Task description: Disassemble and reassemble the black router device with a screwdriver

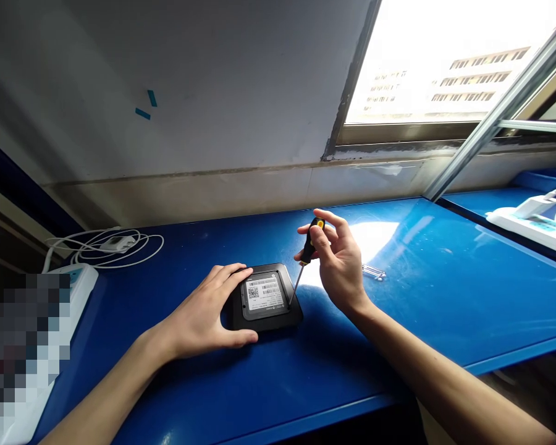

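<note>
Blue desk [426, 296], QR-coded label [265, 294] seemingly illegible.

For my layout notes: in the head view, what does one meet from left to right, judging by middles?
White plastic power strip, coiled white cable with adapter, left hand, black square device with white label, black-and-yellow screwdriver, right hand, small shiny item (material unclear), second white plastic power strip.

- Bare, slender left forearm [113, 386], narrowing smoothly toward the wrist [157, 347]
- Bare left hand [199, 318], slim, with long fingers [229, 279] and a short thumbnail [252, 337]
- Bare, slender right forearm [430, 361], widening away from the wrist
- Bare right hand [344, 266], with similarly long, slim fingers
</note>
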{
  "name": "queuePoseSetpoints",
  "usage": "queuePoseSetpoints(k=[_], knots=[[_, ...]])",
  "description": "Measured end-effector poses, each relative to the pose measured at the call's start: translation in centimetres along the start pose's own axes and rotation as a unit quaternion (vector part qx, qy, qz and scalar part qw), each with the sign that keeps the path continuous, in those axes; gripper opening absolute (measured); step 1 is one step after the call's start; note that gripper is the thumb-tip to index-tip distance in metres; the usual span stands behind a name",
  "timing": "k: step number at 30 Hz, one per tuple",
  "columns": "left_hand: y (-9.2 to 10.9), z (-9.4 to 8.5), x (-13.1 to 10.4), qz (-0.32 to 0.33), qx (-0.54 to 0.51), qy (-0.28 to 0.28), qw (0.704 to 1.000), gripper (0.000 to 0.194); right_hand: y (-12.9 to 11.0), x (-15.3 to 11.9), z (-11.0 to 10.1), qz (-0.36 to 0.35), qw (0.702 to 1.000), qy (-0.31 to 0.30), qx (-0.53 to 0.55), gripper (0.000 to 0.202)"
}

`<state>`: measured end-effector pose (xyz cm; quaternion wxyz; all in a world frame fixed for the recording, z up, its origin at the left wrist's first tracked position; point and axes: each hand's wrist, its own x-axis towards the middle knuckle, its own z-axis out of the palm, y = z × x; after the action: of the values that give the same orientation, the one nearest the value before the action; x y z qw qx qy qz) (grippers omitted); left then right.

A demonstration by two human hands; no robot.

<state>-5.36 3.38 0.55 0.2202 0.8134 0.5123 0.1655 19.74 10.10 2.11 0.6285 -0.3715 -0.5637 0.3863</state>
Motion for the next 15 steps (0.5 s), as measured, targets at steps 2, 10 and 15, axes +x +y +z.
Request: queuePoseSetpoints(k=[2,10,15], knots=[[-0.06,0.03,0.02,-0.002,0.004,-0.004,1.000,0.097,-0.04,-0.08,0.09,0.001,1.000,-0.013,0.000,0.040],[0.00,-0.12,-0.04,-0.016,0.007,-0.020,1.000,0.099,-0.01,0.43,-0.16,0.017,1.000,0.008,0.009,0.040],[0.11,-0.11,-0.08,-0.005,0.002,-0.008,1.000,0.096,0.36,0.86,-0.59,0.073,0.996,0.000,0.047,0.032]])
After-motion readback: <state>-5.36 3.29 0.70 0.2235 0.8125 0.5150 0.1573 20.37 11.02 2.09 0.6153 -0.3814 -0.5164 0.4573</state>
